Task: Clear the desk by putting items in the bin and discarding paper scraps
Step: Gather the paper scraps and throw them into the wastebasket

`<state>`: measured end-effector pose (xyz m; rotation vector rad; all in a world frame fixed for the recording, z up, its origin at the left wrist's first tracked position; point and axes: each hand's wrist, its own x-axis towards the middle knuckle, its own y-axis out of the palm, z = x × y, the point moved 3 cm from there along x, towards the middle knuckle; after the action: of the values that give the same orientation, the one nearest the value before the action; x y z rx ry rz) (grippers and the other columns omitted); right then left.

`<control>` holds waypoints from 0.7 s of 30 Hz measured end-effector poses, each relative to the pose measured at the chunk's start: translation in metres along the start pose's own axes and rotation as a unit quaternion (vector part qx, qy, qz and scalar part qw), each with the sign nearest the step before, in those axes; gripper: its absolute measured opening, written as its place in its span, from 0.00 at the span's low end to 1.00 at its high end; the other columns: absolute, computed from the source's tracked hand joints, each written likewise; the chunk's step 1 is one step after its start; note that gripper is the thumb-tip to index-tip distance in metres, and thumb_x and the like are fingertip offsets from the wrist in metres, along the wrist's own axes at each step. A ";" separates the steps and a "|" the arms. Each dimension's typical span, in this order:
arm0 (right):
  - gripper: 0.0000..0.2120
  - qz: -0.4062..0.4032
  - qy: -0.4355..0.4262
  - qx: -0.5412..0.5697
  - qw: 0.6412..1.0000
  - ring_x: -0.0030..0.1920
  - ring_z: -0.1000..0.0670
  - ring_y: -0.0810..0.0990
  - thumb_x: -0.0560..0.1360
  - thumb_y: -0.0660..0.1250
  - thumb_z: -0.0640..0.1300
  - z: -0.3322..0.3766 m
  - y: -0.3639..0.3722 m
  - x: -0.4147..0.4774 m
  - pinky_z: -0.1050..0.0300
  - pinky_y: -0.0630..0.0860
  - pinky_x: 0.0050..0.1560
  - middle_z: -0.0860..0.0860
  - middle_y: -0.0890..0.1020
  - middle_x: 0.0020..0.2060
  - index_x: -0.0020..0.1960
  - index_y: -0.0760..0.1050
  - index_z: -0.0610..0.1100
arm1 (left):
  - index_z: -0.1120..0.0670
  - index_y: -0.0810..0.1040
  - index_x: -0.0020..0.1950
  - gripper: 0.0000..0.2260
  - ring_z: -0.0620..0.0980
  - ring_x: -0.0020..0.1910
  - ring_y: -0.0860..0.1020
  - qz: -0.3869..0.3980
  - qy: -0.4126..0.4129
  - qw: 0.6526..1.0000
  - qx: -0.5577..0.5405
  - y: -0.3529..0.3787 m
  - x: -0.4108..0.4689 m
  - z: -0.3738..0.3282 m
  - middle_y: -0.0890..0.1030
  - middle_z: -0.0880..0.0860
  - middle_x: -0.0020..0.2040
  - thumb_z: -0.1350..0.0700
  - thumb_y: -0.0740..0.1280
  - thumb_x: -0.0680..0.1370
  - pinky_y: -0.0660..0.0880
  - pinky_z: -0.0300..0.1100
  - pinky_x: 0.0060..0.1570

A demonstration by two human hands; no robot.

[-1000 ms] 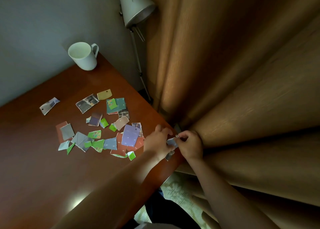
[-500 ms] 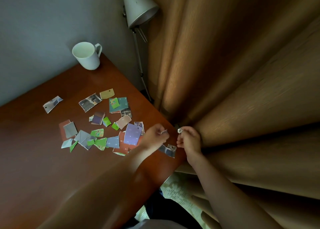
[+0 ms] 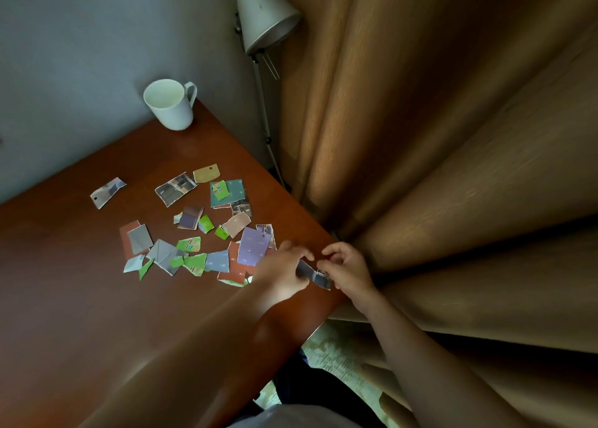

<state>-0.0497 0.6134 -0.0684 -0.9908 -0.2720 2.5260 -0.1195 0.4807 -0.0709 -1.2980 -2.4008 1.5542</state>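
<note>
**Left hand** (image 3: pixel 284 274): bare, fingers curled, pinching one end of a small paper scrap (image 3: pixel 311 274) at the table's right edge.

**Right hand** (image 3: pixel 351 272): bare, thumb and forefinger curled, pinching the scrap's other end. The 2 hands nearly touch.

**Paper scrap**: grey-blue and glossy, creased across the middle, with a ragged pale edge at its lower corner. It is held between both hands at the table edge (whether it touches the wood cannot be told).

**Table** (image 3: pixel 81 298): reddish-brown wood, smooth, with a faint sheen.

**Scrap pile** (image 3: pixel 194 249): torn paper pieces lying flat, just left of the left hand and spreading away from it. Shapes are irregular with rough white edges, in green, teal, grey, rust and tan. 1 purple piece (image 3: pixel 254 246) lies nearest, just beside the left hand's fingers.

**Lone scrap** (image 3: pixel 107 192): grey photo print with a punched hole, well apart, far left of the hands.

**Mug** (image 3: pixel 170 104): white glazed ceramic, upright, handle to the right, far beyond the left hand by the wall.

**Lamp** (image 3: pixel 267 17): pale conical shade on a thin metal stem, beyond the hands, off the table.

**Curtain** (image 3: pixel 453 152): tan woven fabric in deep folds, just right of the right hand.
</note>
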 end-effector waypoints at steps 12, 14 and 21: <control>0.17 -0.016 -0.089 -0.413 0.906 0.46 0.49 0.79 0.68 0.75 0.52 -0.001 -0.003 -0.009 0.59 0.72 0.41 0.53 0.69 0.54 0.54 0.74 0.51 | 0.49 0.77 0.50 0.08 0.51 0.49 0.78 -0.027 0.015 0.991 0.127 -0.001 0.002 -0.011 0.79 0.49 0.50 0.47 0.68 0.76 0.67 0.39 0.40; 0.15 -0.016 -0.087 -0.415 0.906 0.46 0.49 0.79 0.69 0.75 0.51 0.000 -0.003 -0.008 0.59 0.71 0.41 0.53 0.70 0.53 0.51 0.74 0.51 | 0.49 0.75 0.47 0.06 0.50 0.46 0.78 -0.023 -0.006 0.997 0.068 0.002 -0.001 -0.007 0.79 0.48 0.46 0.48 0.67 0.76 0.67 0.38 0.39; 0.09 0.051 -0.066 -0.207 0.975 0.34 0.47 0.76 0.69 0.67 0.42 0.006 0.012 -0.003 0.49 0.74 0.37 0.50 0.76 0.31 0.34 0.68 0.47 | 0.53 0.64 0.38 0.10 0.46 0.31 0.73 -0.054 -0.166 0.915 -0.363 -0.002 -0.005 0.010 0.76 0.51 0.33 0.64 0.60 0.77 0.66 0.40 0.33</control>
<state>-0.0551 0.6012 -0.0660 -1.0021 -0.8361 2.6932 -0.1216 0.4698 -0.0719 -0.9622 -3.3952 0.9189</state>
